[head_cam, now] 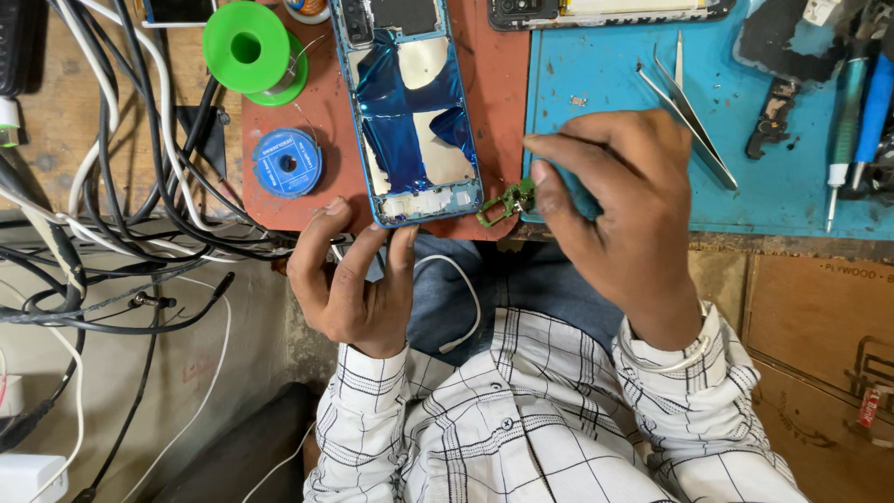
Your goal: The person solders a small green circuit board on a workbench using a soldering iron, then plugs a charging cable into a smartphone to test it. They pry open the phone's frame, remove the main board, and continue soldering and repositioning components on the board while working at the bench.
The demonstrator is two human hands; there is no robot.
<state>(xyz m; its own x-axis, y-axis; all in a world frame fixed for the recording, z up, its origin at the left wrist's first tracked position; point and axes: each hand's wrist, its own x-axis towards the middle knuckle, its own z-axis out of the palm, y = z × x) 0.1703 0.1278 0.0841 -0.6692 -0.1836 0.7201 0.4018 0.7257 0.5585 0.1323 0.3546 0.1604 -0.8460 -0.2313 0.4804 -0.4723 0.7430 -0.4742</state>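
The small green circuit board (506, 202) was pinched between thumb and fingertips of the right hand (610, 200), held just off the lower right corner of the opened phone frame (410, 112). The left hand (349, 279) was curled narrow, fingertips propping the frame's bottom edge, nothing gripped. The frame overhung the worktop (494, 84) edge above the lap, so a slip of the left fingers could probably have tipped it off. The board was held only at 1 end; a twist or squeeze was judged likely to bend it or tear any flex, though whether one was attached could not be told. A dropped board would likely have fallen into the lap or the cable tangle (121, 205). The tweezers (689, 112) lay close to the right knuckles and could have been knocked.
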